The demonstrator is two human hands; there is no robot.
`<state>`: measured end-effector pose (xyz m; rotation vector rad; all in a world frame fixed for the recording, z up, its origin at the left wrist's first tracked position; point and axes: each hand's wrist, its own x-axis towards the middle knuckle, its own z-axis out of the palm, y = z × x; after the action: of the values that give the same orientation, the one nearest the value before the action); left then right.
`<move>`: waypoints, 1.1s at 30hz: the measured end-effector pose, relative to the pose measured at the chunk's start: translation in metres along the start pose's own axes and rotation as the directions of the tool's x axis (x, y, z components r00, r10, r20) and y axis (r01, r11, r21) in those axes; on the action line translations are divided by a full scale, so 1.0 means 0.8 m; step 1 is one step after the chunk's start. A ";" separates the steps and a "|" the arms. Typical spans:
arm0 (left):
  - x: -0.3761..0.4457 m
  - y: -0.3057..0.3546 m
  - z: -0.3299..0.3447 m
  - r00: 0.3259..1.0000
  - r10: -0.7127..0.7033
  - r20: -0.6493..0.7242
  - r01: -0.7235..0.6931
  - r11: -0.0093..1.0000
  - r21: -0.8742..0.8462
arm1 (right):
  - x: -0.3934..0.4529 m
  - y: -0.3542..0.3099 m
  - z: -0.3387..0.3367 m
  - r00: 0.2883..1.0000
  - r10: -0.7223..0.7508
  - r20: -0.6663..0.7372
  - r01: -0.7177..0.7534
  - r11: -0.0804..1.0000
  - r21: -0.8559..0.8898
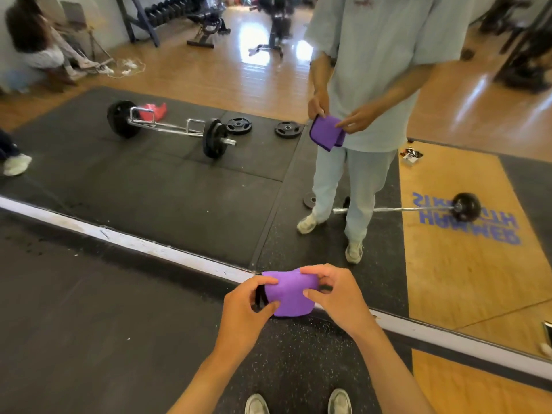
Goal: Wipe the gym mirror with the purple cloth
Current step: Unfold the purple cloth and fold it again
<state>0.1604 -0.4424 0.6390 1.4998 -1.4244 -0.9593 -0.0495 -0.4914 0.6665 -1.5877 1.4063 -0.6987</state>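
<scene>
Status: preparation stage; no wiping is in evidence.

The person stands facing the gym mirror (179, 180), whose white bottom frame (149, 249) runs from the 9 o'clock edge of the view down toward 4 o'clock. The purple cloth (291, 291) is held in front of the body at about 6 o'clock from the view's centre, clear of the glass and just above the frame line as seen from the head camera. It appears folded or bunched into a compact pad.

Left hand (251, 303): its grip is closed on the cloth's 9 o'clock edge, thumb and fingertips pinching the fabric. Right hand (331, 294): its grip is likewise clamped on the 3 o'clock edge, fingers curled over the top and thumb beneath. Both hands seem occupied with arranging the cloth rather than applying it.

The reflection (358, 85) at 1 o'clock confirms this: the same cloth is held at waist level between both hands, away from the mirror.

Judgement: the cloth is in hand, so retrieval is done. Still outstanding are finishing the fold, bringing the pad to the glass, and the whole of the wiping. The pictures do not show whether the glass is soiled, or where. Barbells (167, 130) and weight plates (239, 125) visible in the reflection lie on the floor well behind the person and do not obstruct.
</scene>
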 end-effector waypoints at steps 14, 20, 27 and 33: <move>0.040 -0.022 -0.016 0.931 0.127 0.342 -0.218 0.945 0.244 | 0.003 0.028 0.034 0.999 -0.016 0.041 0.022 0.988 -0.156; 0.067 -0.028 -0.011 0.958 0.117 0.262 -0.177 0.960 0.219 | 0.041 0.060 0.038 0.995 -0.002 0.100 0.013 0.994 -0.105; 0.103 -0.063 -0.004 0.948 0.095 0.303 -0.219 0.886 0.408 | 0.078 0.080 0.059 0.998 0.040 -0.042 -0.039 0.999 0.028; 0.139 -0.095 0.022 0.823 0.328 0.464 -0.509 0.788 0.345 | 0.031 0.113 0.089 0.925 0.171 -0.340 -0.162 0.985 0.055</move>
<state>0.1783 -0.5540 0.5638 1.2382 -2.2931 -0.6688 -0.0264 -0.4961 0.5514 -1.3479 1.7557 -0.9200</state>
